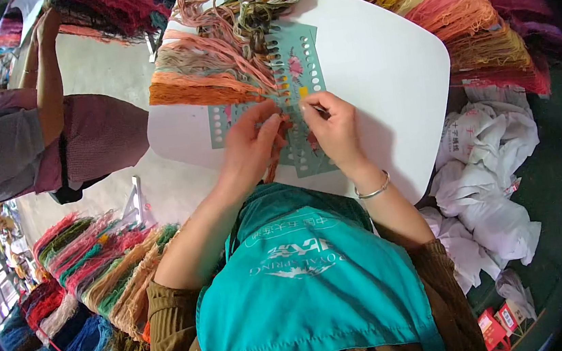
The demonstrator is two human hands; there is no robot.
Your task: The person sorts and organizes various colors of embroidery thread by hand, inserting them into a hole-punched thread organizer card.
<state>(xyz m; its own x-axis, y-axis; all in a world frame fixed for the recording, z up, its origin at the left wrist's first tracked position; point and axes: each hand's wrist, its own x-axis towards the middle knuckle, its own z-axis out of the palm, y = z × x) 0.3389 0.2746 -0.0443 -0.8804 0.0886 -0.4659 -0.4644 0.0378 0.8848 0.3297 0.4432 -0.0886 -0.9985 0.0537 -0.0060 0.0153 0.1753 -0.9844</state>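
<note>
On the white table in front of me lie teal cards (308,42) with flower prints and rows of punched holes. Skeins of embroidery thread (215,66) in orange, peach and grey-green run through the holes and spread to the left. My left hand (250,141) is closed over the card, pinching rust-orange thread (272,169) that hangs below its fingers. Just to its right, my right hand (334,125) is bent into a pinch above the holes; what sits between its fingertips is too small to make out. A yellow patch (304,92) shows on the card near it.
Hanks of yellow, peach and red thread (477,18) border the table (391,54) at the far right. White plastic bags (479,175) sit on the floor to the right. Another person in a cap (0,147) stands at left, near more thread bundles (105,262).
</note>
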